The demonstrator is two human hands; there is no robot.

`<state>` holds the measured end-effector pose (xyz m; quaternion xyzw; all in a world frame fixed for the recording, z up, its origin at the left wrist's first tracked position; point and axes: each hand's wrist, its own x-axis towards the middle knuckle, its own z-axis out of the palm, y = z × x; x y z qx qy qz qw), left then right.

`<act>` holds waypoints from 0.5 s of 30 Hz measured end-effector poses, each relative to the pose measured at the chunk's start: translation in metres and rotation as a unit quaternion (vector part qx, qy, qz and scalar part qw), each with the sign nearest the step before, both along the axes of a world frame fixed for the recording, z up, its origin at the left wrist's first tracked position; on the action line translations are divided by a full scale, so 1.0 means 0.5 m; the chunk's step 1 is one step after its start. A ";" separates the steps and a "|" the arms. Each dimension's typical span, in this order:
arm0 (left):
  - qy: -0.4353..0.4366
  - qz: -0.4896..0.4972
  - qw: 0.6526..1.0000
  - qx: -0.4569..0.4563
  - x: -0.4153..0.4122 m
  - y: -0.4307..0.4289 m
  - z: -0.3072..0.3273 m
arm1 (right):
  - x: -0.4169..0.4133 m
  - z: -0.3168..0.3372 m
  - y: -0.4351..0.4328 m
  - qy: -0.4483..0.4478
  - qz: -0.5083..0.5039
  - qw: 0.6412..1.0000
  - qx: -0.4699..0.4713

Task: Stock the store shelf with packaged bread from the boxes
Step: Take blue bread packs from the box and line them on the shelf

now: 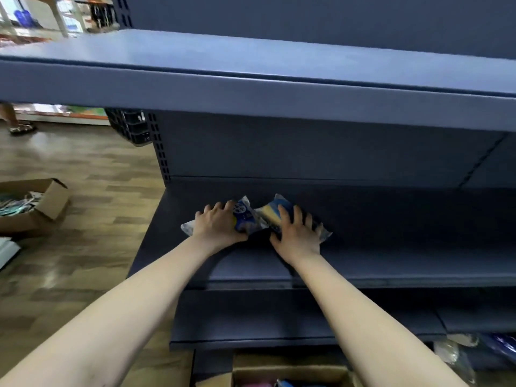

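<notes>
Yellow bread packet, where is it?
In the head view, the yellow packet lies on the middle shelf under the right hand, just right of the blue packet in the left hand.

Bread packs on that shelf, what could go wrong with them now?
1. The left hand curls over the left bread pack and the right hand lies flat on the right bread pack. Pushing too hard might squash the soft bread.
2. Both packs lie slanted on the shelf. If they are left that way, later packs may not line up neatly.
</notes>
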<state>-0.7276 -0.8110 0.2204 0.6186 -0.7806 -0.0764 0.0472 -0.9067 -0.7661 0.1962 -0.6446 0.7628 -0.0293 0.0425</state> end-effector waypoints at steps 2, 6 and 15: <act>-0.007 -0.010 1.000 0.011 0.000 -0.013 0.003 | -0.001 0.002 -0.005 0.003 -0.006 1.000 0.003; -0.048 -0.058 0.997 0.001 0.006 -0.030 0.015 | -0.008 0.008 -0.011 -0.001 -0.019 1.000 -0.005; -0.019 -0.161 0.984 -0.076 -0.044 -0.017 0.051 | -0.049 0.034 0.027 -0.029 -0.046 0.998 -0.008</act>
